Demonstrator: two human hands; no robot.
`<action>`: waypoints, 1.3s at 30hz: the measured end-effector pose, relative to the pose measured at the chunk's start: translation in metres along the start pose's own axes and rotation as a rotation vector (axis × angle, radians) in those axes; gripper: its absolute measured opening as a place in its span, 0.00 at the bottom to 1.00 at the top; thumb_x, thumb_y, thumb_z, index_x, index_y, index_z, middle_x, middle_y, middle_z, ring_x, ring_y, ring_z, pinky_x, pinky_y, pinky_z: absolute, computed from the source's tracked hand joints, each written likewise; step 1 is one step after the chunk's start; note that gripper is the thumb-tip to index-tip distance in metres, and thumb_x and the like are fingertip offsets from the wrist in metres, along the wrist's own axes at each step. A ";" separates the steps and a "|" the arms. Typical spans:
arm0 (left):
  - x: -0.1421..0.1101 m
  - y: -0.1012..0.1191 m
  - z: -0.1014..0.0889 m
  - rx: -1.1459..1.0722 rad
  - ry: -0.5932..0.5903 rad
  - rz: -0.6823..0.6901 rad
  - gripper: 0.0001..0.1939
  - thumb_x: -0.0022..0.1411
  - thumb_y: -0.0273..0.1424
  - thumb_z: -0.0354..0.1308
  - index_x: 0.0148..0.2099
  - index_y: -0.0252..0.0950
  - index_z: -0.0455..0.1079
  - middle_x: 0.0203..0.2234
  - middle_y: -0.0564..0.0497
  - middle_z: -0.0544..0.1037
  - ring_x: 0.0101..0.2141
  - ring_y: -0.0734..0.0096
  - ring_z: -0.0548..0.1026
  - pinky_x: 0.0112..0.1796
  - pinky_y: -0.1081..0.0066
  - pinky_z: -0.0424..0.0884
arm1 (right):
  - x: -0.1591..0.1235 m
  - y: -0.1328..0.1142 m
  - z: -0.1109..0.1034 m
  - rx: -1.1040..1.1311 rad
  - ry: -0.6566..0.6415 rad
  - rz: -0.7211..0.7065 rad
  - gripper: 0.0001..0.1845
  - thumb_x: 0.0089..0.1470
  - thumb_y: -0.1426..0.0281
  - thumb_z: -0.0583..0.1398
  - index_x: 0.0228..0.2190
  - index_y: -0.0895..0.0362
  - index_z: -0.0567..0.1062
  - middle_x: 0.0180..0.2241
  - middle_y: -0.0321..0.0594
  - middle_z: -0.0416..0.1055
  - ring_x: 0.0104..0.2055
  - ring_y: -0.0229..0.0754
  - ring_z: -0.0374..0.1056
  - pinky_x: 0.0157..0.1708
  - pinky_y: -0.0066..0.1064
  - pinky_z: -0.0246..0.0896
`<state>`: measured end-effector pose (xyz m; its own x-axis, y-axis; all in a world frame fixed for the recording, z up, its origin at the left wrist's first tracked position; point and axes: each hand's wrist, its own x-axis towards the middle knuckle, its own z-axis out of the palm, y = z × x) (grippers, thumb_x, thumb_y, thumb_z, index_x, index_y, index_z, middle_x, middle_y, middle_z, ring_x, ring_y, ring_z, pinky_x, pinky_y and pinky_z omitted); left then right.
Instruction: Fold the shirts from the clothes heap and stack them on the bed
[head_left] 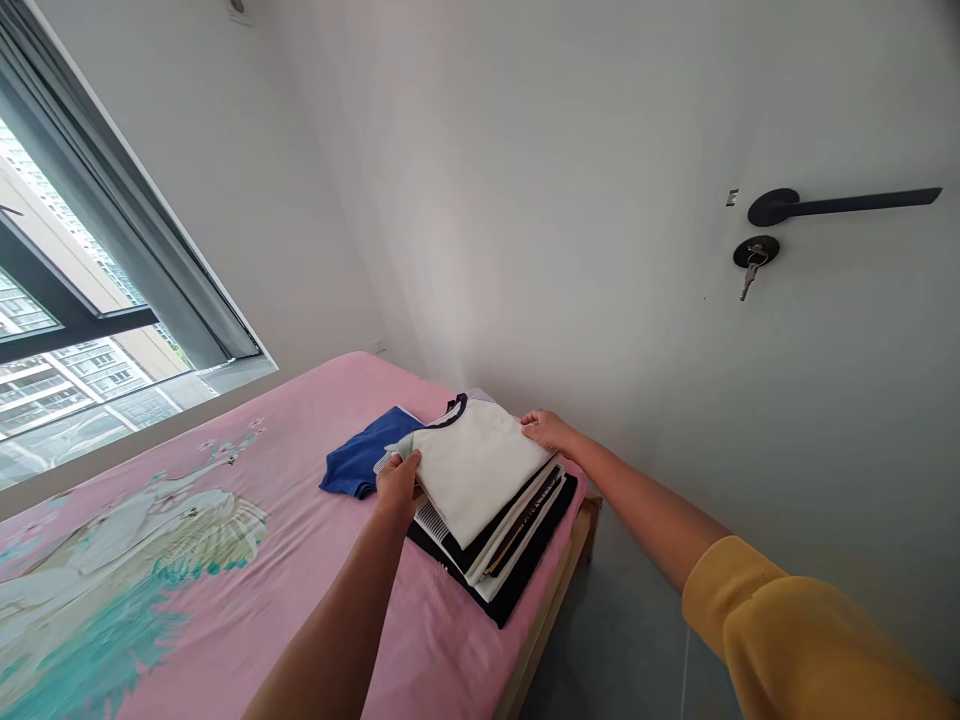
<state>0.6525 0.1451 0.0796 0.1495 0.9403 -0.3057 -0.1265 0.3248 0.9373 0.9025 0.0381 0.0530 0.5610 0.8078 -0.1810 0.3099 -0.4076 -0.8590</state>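
A folded white shirt with a dark collar (476, 465) lies on top of a stack of folded clothes (510, 560) near the corner of a bed. My left hand (397, 485) grips the shirt's near left edge. At the far right edge my right hand (546, 430) holds the same shirt. A folded blue garment (364, 460) lies on the bed just left of the stack, touching it.
The bed has a pink sheet (225, 560) with a teal and white print. Its wooden frame edge (559, 590) borders a grey floor on the right. A white door with a black handle (832, 205) and a key (750, 265) stands right. A window (75, 330) is left.
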 end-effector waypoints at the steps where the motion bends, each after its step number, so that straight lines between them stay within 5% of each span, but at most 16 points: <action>1: 0.000 -0.002 -0.001 0.007 0.005 0.030 0.07 0.50 0.27 0.61 0.34 0.35 0.68 0.21 0.56 0.70 0.17 0.80 0.67 0.20 0.77 0.67 | 0.001 0.002 0.001 -0.006 0.010 -0.024 0.17 0.45 0.69 0.60 0.40 0.56 0.72 0.38 0.40 0.72 0.36 0.38 0.66 0.31 0.25 0.57; 8: 0.002 -0.016 -0.013 0.049 -0.012 0.017 0.12 0.49 0.25 0.59 0.39 0.36 0.68 0.21 0.55 0.70 0.18 0.79 0.68 0.21 0.76 0.68 | 0.002 0.008 0.005 -0.028 0.037 -0.080 0.17 0.48 0.67 0.58 0.41 0.56 0.71 0.38 0.39 0.72 0.35 0.36 0.66 0.32 0.24 0.56; 12: 0.010 -0.011 -0.014 -0.013 -0.061 0.126 0.22 0.49 0.22 0.57 0.47 0.41 0.66 0.27 0.54 0.73 0.20 0.81 0.69 0.22 0.77 0.68 | -0.003 0.007 0.003 -0.025 0.036 -0.109 0.17 0.49 0.66 0.58 0.43 0.55 0.70 0.38 0.38 0.72 0.35 0.35 0.66 0.31 0.23 0.57; 16: 0.007 -0.012 -0.022 0.063 -0.031 0.035 0.25 0.49 0.22 0.57 0.51 0.38 0.63 0.25 0.54 0.72 0.17 0.81 0.68 0.19 0.77 0.67 | -0.007 0.009 0.004 -0.061 0.053 -0.064 0.17 0.47 0.65 0.60 0.41 0.56 0.71 0.40 0.39 0.71 0.37 0.38 0.66 0.31 0.24 0.58; 24: -0.066 -0.041 -0.029 0.193 -0.264 -0.069 0.32 0.50 0.41 0.62 0.54 0.41 0.56 0.28 0.52 0.72 0.21 0.75 0.72 0.20 0.74 0.69 | -0.017 0.008 0.007 -0.165 0.050 0.029 0.19 0.53 0.56 0.55 0.40 0.57 0.71 0.37 0.44 0.71 0.29 0.37 0.66 0.26 0.27 0.60; 29: -0.107 -0.063 -0.034 0.355 -0.336 -0.023 0.40 0.48 0.34 0.63 0.60 0.38 0.49 0.23 0.54 0.72 0.16 0.77 0.68 0.13 0.80 0.56 | -0.036 0.007 0.004 -0.316 0.243 -0.004 0.19 0.54 0.61 0.55 0.45 0.58 0.69 0.45 0.49 0.67 0.44 0.46 0.65 0.41 0.33 0.59; 33: -0.146 -0.105 -0.080 0.287 -0.310 -0.046 0.42 0.49 0.36 0.61 0.62 0.34 0.45 0.21 0.54 0.72 0.15 0.78 0.66 0.12 0.79 0.56 | -0.067 -0.005 0.018 -0.397 0.370 -0.249 0.21 0.59 0.63 0.48 0.51 0.58 0.63 0.54 0.49 0.59 0.55 0.47 0.56 0.52 0.37 0.53; 36: -0.189 -0.147 -0.146 0.280 -0.353 -0.161 0.32 0.51 0.42 0.61 0.56 0.40 0.57 0.26 0.51 0.75 0.19 0.75 0.71 0.16 0.77 0.62 | -0.108 -0.017 0.055 -0.425 0.416 -0.672 0.23 0.58 0.62 0.49 0.50 0.62 0.64 0.51 0.51 0.63 0.55 0.48 0.56 0.57 0.40 0.49; 39: -0.235 -0.171 -0.223 0.280 -0.261 -0.221 0.23 0.57 0.44 0.56 0.52 0.42 0.63 0.37 0.47 0.75 0.32 0.67 0.74 0.26 0.69 0.72 | -0.157 -0.012 0.113 -0.318 0.307 -0.891 0.23 0.56 0.57 0.49 0.47 0.58 0.67 0.50 0.48 0.65 0.56 0.50 0.57 0.57 0.45 0.49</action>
<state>0.4204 -0.1084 -0.0463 0.3904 0.7825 -0.4851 0.2013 0.4416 0.8744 0.7242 -0.0356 0.0380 0.1833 0.7473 0.6387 0.8811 0.1631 -0.4438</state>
